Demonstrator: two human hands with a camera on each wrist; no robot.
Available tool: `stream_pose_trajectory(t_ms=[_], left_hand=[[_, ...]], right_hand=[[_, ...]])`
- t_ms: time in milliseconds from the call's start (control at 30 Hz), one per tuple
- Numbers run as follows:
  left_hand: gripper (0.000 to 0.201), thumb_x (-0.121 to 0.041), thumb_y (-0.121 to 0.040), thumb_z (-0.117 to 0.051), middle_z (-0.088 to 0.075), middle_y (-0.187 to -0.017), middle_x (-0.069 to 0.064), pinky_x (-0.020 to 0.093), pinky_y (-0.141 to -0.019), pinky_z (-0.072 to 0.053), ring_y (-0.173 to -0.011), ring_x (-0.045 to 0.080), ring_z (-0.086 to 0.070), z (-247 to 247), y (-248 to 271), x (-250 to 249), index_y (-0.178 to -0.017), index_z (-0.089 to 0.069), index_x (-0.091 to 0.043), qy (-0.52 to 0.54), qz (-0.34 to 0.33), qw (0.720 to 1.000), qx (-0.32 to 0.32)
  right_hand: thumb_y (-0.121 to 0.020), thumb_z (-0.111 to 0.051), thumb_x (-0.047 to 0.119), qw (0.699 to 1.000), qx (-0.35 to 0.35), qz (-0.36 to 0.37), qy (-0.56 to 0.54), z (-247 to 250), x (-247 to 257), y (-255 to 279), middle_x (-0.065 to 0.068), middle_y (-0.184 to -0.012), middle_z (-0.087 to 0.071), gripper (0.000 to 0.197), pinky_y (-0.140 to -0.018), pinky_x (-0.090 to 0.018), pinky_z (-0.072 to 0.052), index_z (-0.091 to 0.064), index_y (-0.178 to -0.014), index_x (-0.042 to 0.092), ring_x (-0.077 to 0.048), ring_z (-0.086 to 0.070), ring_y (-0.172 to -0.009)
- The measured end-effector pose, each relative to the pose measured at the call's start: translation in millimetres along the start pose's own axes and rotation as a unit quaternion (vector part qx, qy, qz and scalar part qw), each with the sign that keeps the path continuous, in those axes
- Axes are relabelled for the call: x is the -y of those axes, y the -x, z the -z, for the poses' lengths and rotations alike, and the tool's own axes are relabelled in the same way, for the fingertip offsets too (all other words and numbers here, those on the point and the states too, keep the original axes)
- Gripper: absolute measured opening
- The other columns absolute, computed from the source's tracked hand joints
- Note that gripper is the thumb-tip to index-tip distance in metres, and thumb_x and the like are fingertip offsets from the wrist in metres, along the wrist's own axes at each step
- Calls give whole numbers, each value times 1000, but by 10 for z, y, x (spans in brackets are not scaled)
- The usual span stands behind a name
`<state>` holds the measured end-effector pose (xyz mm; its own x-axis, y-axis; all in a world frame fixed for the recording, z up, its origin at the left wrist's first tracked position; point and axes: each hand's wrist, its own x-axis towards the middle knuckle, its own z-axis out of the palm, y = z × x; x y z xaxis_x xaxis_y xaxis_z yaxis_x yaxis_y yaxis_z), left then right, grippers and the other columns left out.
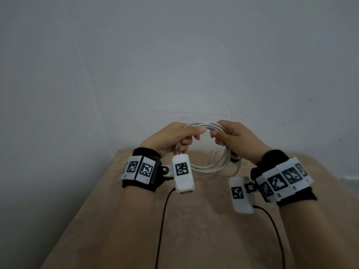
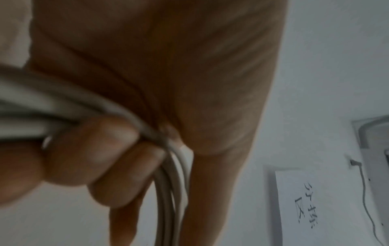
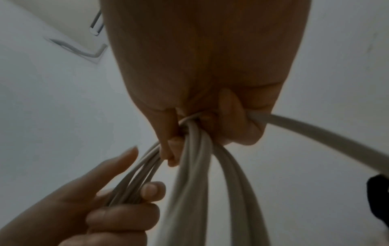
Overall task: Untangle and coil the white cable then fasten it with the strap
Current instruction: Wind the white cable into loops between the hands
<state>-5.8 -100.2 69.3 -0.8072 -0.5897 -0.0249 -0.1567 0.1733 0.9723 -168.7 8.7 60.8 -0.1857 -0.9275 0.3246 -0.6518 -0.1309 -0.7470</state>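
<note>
The white cable (image 1: pixel 211 166) is wound into a round coil of several loops, held up in the air above the table. My left hand (image 1: pixel 180 135) grips the coil's left side, fingers curled round the strands (image 2: pixel 168 183). My right hand (image 1: pixel 227 133) grips the coil's upper right, fingers closed on the bundle (image 3: pixel 195 149). In the right wrist view one strand (image 3: pixel 315 131) runs off to the right and the left hand (image 3: pixel 118 199) pinches the bundle lower down. A small dark piece, perhaps the strap (image 1: pixel 234 157), shows on the coil below my right hand.
A beige-covered table (image 1: pixel 194 220) lies below my hands against a pale wall (image 1: pixel 174 55). Two black leads (image 1: pixel 161 220) hang from the wrist cameras. A sheet of paper with writing (image 2: pixel 305 204) is stuck on the wall.
</note>
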Motion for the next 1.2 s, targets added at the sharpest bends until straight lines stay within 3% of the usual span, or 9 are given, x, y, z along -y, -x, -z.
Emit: stream_pose_trajectory(t_ms=[133, 300, 400, 467, 633, 800, 933, 1067, 1200], left_hand=[[33, -35, -92, -60, -29, -46, -7, 17, -39, -23, -38, 7, -23, -66, 15, -29, -69, -57, -12, -53, -11, 998, 17], [40, -37, -93, -57, -26, -46, -8, 17, -35, -14, -36, 5, -17, -75, 10, -41, -61, -39, -19, -16, -24, 1000, 9], [45, -36, -93, -56, -24, -46, -8, 15, -35, -12, -35, 5, -15, -82, -3, -44, -57, -34, -21, 30, -38, 999, -3], [46, -35, -94, -55, -23, -46, -9, 16, -35, -9, -35, 5, -14, -75, -9, -51, -57, -33, -22, 66, -47, 997, -20], [44, -38, -94, -53, -21, -46, -9, 16, -35, -7, -34, 3, -13, 51, 10, -57, -61, -31, -21, 172, -64, 981, -68], [44, -39, -96, -50, -23, -43, -10, 14, -33, -8, -31, 2, -15, 127, 30, -47, -62, -31, -20, 247, -88, 959, -103], [45, -40, -96, -49, -23, -41, -9, 13, -30, -11, -29, 2, -16, 115, 17, -85, -60, -30, -20, 307, -97, 942, -97], [47, -43, -94, -47, -23, -39, -9, 13, -27, -14, -27, 2, -17, 84, 6, -134, -56, -31, -20, 365, -114, 923, -55], [49, -43, -96, -44, -23, -37, -9, 13, -27, -13, -25, 1, -18, 19, -19, -164, -55, -31, -20, 403, -126, 906, -39]], right_hand=[[-96, -53, 21, 999, 36, 5, 11, -36, -16, -7, 7, -63, -51, 16, -56, -16, -35, -59, -83, 13, -4, -44, -55], [-94, -56, 23, 1000, 21, 16, 4, -30, 20, -4, 10, -59, -54, 19, -49, -11, -32, -57, -76, 19, 0, -41, -47], [-91, -61, 28, 999, -27, 18, -9, -20, 21, -6, 14, -55, -58, 20, -49, -11, -33, -60, -73, 21, 1, -42, -46], [-89, -64, 30, 997, -67, 19, -28, 5, 5, -3, 13, -61, -59, 13, -53, -13, -36, -64, -78, 22, 0, -45, -52], [-89, -63, 31, 982, -160, 4, -101, 123, -2, 25, 17, -78, -59, 12, -50, -3, -35, -69, -93, 21, 13, -50, -53], [-89, -63, 31, 969, -218, 4, -120, 133, 38, 20, 18, -77, -59, 12, -50, -5, -35, -68, -91, 20, 11, -49, -53], [-90, -61, 36, 973, -199, 1, -114, 109, 50, 29, 16, -82, -57, 14, -51, -8, -34, -67, -95, 25, 9, -48, -54], [-90, -55, 48, 981, -156, -15, -110, 53, 83, 23, 7, -98, -55, 31, -60, -15, -32, -63, -111, 27, 3, -47, -62], [-88, -59, 45, 985, -121, 11, -122, -34, 165, 32, 10, -74, -45, 43, -51, -8, -34, -59, -104, 5, 6, -41, -52]])
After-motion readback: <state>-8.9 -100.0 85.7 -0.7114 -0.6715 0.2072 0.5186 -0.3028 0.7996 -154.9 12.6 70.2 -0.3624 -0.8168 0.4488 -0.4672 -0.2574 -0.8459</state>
